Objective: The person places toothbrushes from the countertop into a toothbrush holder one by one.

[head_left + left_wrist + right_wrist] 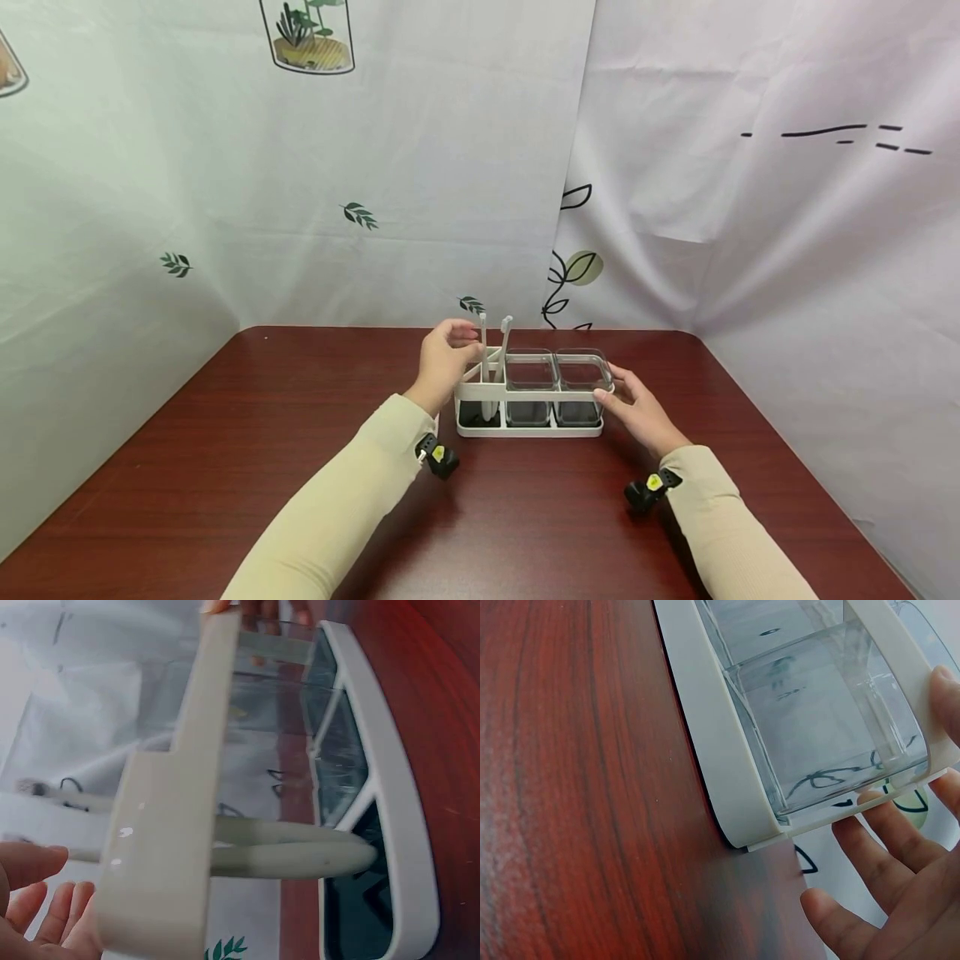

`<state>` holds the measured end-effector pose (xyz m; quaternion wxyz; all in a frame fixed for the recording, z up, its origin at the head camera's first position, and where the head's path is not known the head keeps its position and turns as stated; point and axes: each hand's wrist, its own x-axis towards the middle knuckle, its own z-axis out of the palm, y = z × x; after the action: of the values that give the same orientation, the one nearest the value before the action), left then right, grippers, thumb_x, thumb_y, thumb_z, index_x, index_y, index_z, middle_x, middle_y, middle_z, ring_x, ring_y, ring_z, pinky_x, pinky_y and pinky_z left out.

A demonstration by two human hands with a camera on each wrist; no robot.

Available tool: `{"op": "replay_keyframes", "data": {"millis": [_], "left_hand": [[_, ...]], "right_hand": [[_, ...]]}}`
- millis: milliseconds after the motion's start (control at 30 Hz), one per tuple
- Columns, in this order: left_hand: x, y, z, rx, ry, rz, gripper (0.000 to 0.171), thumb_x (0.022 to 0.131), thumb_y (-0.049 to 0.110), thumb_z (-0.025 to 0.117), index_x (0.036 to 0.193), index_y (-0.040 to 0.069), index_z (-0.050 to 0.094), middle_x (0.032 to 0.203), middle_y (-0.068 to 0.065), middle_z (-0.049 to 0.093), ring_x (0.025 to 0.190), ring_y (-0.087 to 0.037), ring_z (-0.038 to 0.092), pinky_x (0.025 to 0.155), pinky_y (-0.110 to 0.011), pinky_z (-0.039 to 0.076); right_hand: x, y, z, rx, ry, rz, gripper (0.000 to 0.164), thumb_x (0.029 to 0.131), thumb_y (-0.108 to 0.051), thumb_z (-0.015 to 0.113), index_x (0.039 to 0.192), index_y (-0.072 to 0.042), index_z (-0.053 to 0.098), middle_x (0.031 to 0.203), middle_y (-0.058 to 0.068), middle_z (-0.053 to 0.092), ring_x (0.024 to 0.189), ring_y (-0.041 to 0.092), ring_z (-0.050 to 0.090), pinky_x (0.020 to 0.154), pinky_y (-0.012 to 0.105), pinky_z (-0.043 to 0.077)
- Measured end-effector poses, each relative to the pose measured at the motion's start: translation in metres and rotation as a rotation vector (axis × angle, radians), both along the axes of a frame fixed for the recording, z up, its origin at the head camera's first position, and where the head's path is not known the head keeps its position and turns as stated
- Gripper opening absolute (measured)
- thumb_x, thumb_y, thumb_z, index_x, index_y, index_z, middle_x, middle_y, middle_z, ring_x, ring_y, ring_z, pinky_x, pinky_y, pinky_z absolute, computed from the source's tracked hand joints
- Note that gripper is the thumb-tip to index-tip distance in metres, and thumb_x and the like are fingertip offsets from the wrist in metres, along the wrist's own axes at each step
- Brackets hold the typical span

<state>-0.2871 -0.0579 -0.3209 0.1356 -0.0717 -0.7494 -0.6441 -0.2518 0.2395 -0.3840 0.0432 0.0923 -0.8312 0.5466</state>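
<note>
A white toothbrush holder (528,432) stands on the table, with two clear square cups (530,412) in its middle and right sections. Two pale toothbrushes, one on the left (483,337) and one on the right (505,337), lean upright in the left section. Beside the left toothbrush is my left hand (442,362), thumb close to the stem and fingers loosely spread; the left wrist view shows no grip round it. My right hand (641,417) holds the holder's right end, its thumb (946,697) on the white upper rail (900,667) and fingertips at the end side.
The dark red wooden table (525,517) reaches back to a pale printed cloth (450,150) hanging behind and at the sides. A black wrist camera (438,457) sits on the left wrist, another camera (648,492) on the right.
</note>
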Motion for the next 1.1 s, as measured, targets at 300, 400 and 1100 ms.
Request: {"op": "replay_keyframes", "data": {"millis": [300, 400, 1100], "left_hand": [[-0.006, -0.016, 0.008, 0.170, -0.060, -0.039, 0.037, 0.086, -0.005, 0.066, 0.122, -0.003, 0.057, 0.116, -0.026, 0.060, 0.094, -0.020, 0.063, 0.083, -0.031, 0.055], [-0.008, -0.019, 0.008, 0.204, -0.089, -0.038, 0.038, 0.087, -0.003, 0.066, 0.123, -0.003, 0.056, 0.118, -0.025, 0.059, 0.095, -0.021, 0.063, 0.090, -0.039, 0.052], [-0.033, -0.045, -0.003, 0.313, -0.214, 0.034, 0.040, 0.090, 0.002, 0.064, 0.128, -0.001, 0.053, 0.119, -0.016, 0.054, 0.112, -0.033, 0.058, 0.095, -0.043, 0.049]], "right_hand": [[-0.002, 0.002, -0.002, -0.003, -0.011, -0.011, 0.063, 0.097, -0.025, 0.060, 0.149, -0.008, 0.030, 0.136, 0.026, 0.047, 0.122, 0.037, 0.050, 0.093, 0.033, 0.048], [-0.001, 0.001, -0.002, 0.003, -0.013, -0.008, 0.064, 0.097, -0.026, 0.059, 0.150, -0.007, 0.029, 0.136, 0.026, 0.046, 0.122, 0.036, 0.050, 0.095, 0.036, 0.048], [0.001, 0.000, 0.002, -0.005, -0.006, 0.008, 0.064, 0.098, -0.022, 0.058, 0.150, -0.004, 0.027, 0.139, 0.029, 0.043, 0.124, 0.040, 0.048, 0.098, 0.043, 0.047]]}}
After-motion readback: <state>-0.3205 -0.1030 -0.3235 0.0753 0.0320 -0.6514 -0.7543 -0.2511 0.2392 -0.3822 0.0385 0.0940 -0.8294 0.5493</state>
